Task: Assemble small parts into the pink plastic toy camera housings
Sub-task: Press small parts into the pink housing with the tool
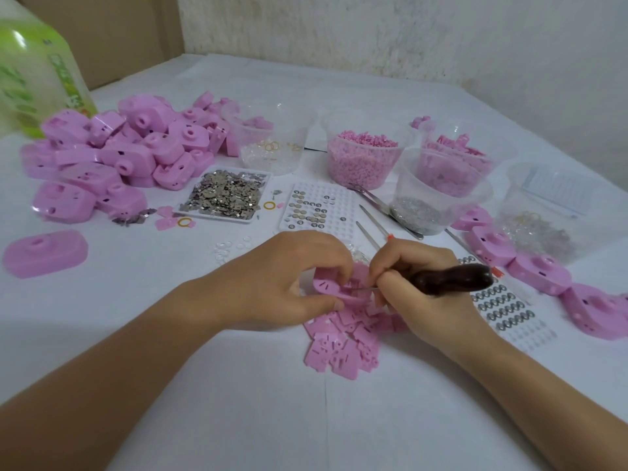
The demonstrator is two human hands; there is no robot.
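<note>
Left hand (289,277) pinching a pink plastic camera housing (334,289) over a white-covered table (204,385), right hand (421,283) gripping a dark-handled pick tool (452,275), tip inside the housing, pile of flat pink plates (343,345) just below

We see a white worktop (238,402), lilac-pink housings (112,154) heaped at ten o'clock, silver-grey metal bits (224,195) at eleven, rosier pink pellets (363,158) at twelve, a green-and-white bottle (30,73) beyond the heap, and a dark brown tool handle (452,277) near centre.
</note>
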